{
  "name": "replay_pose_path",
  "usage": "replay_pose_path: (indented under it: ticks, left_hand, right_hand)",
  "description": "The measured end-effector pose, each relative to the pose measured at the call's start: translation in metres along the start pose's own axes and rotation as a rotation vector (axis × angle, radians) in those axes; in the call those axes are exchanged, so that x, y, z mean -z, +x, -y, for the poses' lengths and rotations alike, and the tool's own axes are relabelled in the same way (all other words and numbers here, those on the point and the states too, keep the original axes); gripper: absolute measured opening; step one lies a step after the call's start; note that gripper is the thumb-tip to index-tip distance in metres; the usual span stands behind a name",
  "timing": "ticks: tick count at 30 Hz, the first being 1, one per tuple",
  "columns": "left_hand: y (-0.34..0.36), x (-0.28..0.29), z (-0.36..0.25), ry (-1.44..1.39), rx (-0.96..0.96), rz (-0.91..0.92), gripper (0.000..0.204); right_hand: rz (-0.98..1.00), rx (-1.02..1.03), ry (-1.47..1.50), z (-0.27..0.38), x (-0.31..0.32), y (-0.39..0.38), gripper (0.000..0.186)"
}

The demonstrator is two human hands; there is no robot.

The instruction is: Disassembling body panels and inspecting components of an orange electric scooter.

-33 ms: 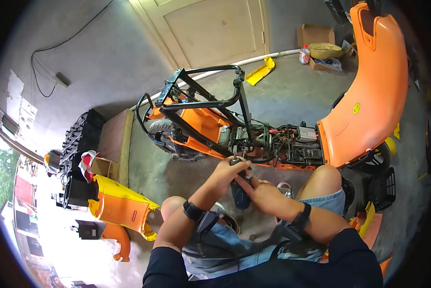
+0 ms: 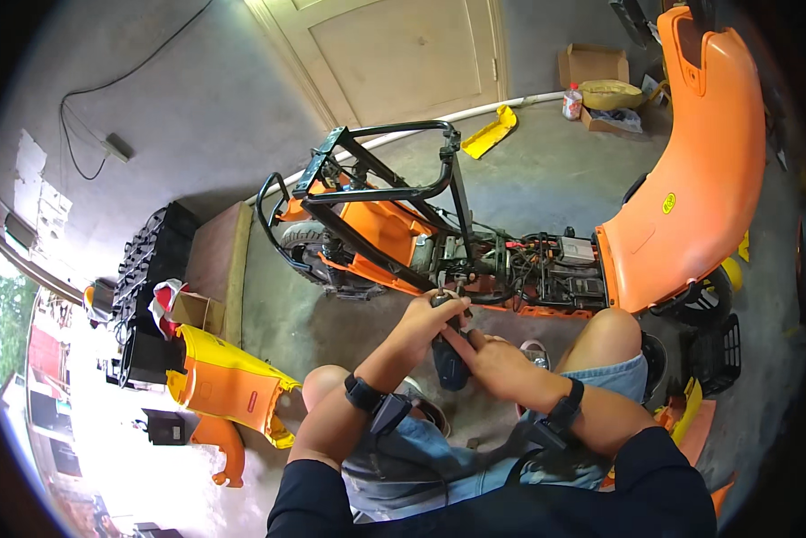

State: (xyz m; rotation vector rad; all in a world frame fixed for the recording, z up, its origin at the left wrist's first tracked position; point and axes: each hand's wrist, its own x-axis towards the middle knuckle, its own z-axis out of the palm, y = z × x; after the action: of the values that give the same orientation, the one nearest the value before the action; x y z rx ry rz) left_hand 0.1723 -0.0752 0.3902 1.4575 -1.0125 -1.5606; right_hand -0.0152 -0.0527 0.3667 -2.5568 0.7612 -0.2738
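Observation:
In front of my knees, both hands meet around a black cordless power tool [image 2: 451, 366], whose thick lower end hangs below my fingers. My left hand [image 2: 425, 324] is closed over its upper part. Lower down, my right hand [image 2: 500, 362] is wrapped round it from the right side. The tool's front end lies against the near side of a stripped scooter, by its black tube frame [image 2: 371, 253] and exposed wiring [image 2: 535, 266]. My fingers partly hide that spot, so I cannot tell what the tip touches.
The scooter's orange front cover [image 2: 690, 193] rises at right. A yellow-and-orange body panel [image 2: 232, 381] lies at left, near black battery-like boxes [image 2: 156, 260]. Against the far wall are a yellow panel piece [image 2: 490, 133] and an open cardboard box [image 2: 593, 65]. A black crate [image 2: 715, 352] stands at right.

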Motion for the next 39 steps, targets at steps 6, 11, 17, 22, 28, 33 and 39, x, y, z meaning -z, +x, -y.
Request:
replay_pose_path:
  ticks: [6, 11, 17, 22, 28, 33, 39]
  left_hand:
    - [-0.009, 0.009, -0.011, -0.096, -0.239, -0.023, 0.011]
    - [-0.015, 0.017, -0.018, 0.181, -0.492, 0.122, 0.014]
    - [-0.020, 0.025, -0.026, 0.091, -0.520, 0.153, 0.013]
    - [-0.014, 0.028, -0.026, -0.116, -0.576, 0.228, 0.013]
    - [-0.010, 0.024, -0.022, -0.060, -0.535, 0.169, 0.014]
    - [-0.010, 0.022, -0.025, -0.038, -0.545, 0.169, 0.014]
    - [-0.014, 0.023, -0.028, -0.012, -0.529, 0.192, 0.016]
  right_hand:
    - [-0.240, -0.286, 0.580, -0.011, 0.014, 0.005, 0.085]
    - [0.057, -0.382, 0.675, -0.038, 0.027, 0.018, 0.058]
    - [0.337, -0.347, 0.821, -0.031, 0.006, 0.024, 0.074]
    - [0.426, -0.366, 1.526, -0.020, -0.004, 0.018, 0.076]
    - [0.389, -0.610, 1.706, -0.008, -0.005, 0.015, 0.060]
    - [0.367, -0.578, 1.687, -0.005, 0.002, 0.015, 0.055]
    - [0.379, -0.552, 1.643, -0.004, 0.004, 0.013, 0.054]
